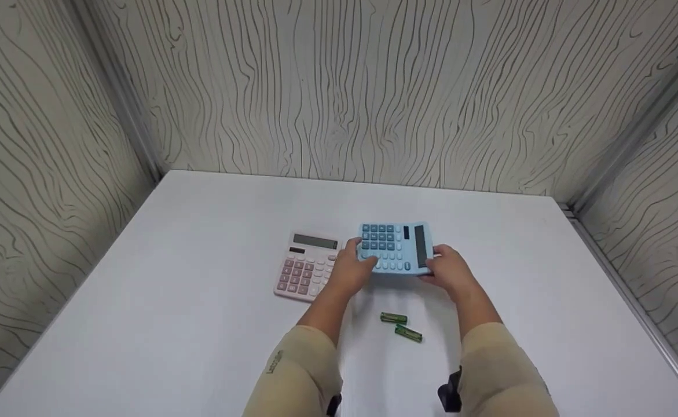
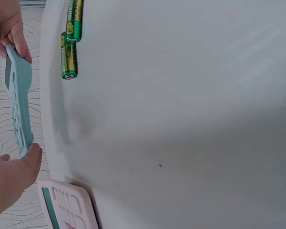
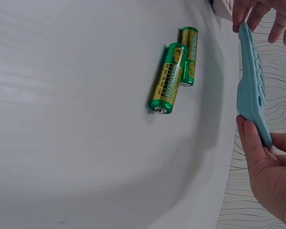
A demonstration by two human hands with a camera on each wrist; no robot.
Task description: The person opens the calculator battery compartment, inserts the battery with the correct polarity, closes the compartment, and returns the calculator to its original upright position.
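Both hands hold a light blue calculator [image 1: 402, 249] up off the white table, turned sideways with its keys facing up and its dark display to the right. My left hand [image 1: 351, 271] grips its key end, thumb over the keys. At the display end, my right hand [image 1: 450, 267] pinches the edge between thumb and fingers. In the right wrist view the calculator [image 3: 251, 78] shows edge-on, with fingers under its thicker back. A pink calculator [image 1: 307, 266] lies on the table by my left hand, its right side partly hidden by that hand and forearm.
Two green and gold batteries lie close together on the table [image 1: 171, 347], nearer to me than the blue calculator: one battery [image 1: 394, 318] and, just right of it, another battery [image 1: 409, 333]. Wood-patterned panels [image 1: 339, 92] stand behind the table and at both sides.
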